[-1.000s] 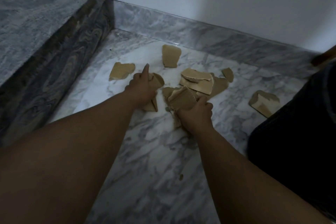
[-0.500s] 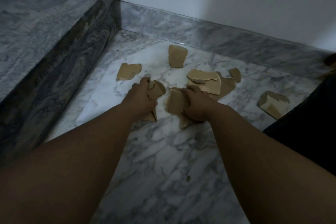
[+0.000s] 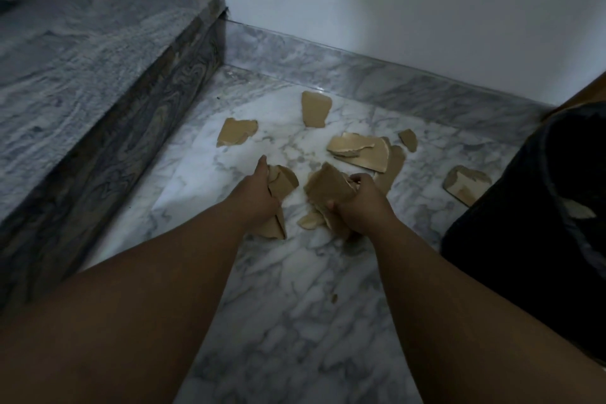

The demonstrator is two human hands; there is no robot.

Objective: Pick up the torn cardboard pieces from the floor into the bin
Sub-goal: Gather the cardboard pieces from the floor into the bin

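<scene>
Torn brown cardboard pieces lie scattered on the marble floor point(image 3: 295, 289). My left hand point(image 3: 254, 198) is closed around a cardboard piece point(image 3: 283, 184) whose lower end point(image 3: 273, 228) sticks out below the fist. My right hand point(image 3: 359, 207) grips a bunch of cardboard pieces point(image 3: 328, 188). A small scrap point(image 3: 310, 221) lies between the hands. Farther off lie a stacked pile point(image 3: 364, 154), a piece point(image 3: 236, 131) to the left, one point(image 3: 314, 108) near the skirting, a small one point(image 3: 408, 139), and one point(image 3: 465, 182) beside the black bin point(image 3: 537, 207) at the right.
A grey marble step point(image 3: 82, 75) rises along the left. A white wall point(image 3: 410, 3) with marble skirting point(image 3: 377, 75) closes off the far side. A tiny cardboard crumb point(image 3: 334, 298) lies on the floor between my forearms.
My left hand's pointing finger has curled shut around its piece. My right hand has gathered its pieces tighter and lifted them slightly.
</scene>
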